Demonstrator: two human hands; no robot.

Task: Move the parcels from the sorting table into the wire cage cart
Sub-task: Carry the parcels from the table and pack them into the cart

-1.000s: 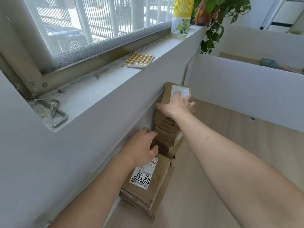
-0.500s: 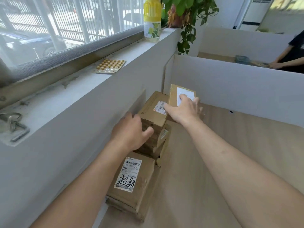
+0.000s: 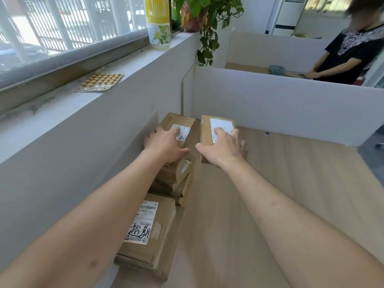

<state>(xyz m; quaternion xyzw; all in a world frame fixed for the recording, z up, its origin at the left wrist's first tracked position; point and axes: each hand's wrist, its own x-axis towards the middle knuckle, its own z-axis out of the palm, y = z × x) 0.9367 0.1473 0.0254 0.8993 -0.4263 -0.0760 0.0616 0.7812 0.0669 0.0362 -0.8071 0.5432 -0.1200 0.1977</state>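
The pale wood-grain sorting surface (image 3: 280,204) filled the lower right of the frame, walled by a white partition panel (image 3: 270,104) across the middle and a grey window ledge (image 3: 62,125) running up the left. No wire cage cart showed anywhere in view. Along the ledge wall, centre-left, brown cardboard parcels sat in a leaning stack (image 3: 174,177), with a larger flat brown parcel bearing a handwritten label (image 3: 149,231) nearest the camera at lower centre — probably pushed against the wall to keep the working area free.

At centre frame the left hand (image 3: 164,146) rested on the topmost brown parcel of the stack (image 3: 176,125), fingers curled over its far-left edge and thumb against its near side, seemingly steadying or claiming it. The right hand (image 3: 224,150) held a small brown box with a white label (image 3: 216,132) just right of the stack, fingers spread across the top and thumb hooked on the left side; that grip looked suited to lifting it away. Whether the box touched the surface I could not tell.

On the ledge, upper left, lay a foil blister pack of yellow pills (image 3: 99,82) — and a yellow-capped bottle (image 3: 158,23) stood beyond it.
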